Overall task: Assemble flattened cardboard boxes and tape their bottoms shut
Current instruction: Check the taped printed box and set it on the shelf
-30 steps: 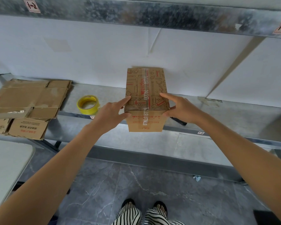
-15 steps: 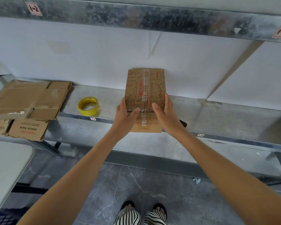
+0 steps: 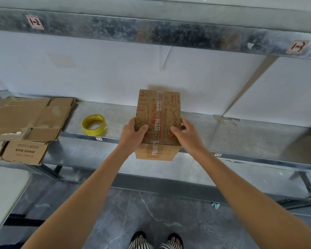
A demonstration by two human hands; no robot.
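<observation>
**Position of the work.** The assembled box [image 3: 158, 115] is located on the metal shelf [image 3: 241, 133], directly between the hands. Its near end projects past the front edge of the shelf. A strip of printed tape [image 3: 158, 112] is seen running along the centre seam of the upward face and down over the near end. This face is judged to be the box bottom, already sealed.

**State of the hands.** The left hand [image 3: 131, 135] is closed round the left near edge of the box, with the thumb laid on the top face and the fingers wrapped down the side. The right hand [image 3: 188, 135] is set likewise on the right near edge. The box is thus held by both hands.

**Change noted.** One second ago the hands were placed at the near corners with fingers extended. Half a second ago they were brought close together over the near end of the seam, as for smoothing tape. They have now been moved apart onto the side walls. The box itself has stayed in roughly the same place.

**Meaning for the task.** Taping of this box is judged complete, and the grip now taken suits lifting or turning it.

**Remaining stock.** A yellow tape roll [image 3: 93, 124] lies on the shelf to the left of the left hand, apart from it. Flattened cardboard [image 3: 25, 119] is stacked further left, not yet assembled.
</observation>
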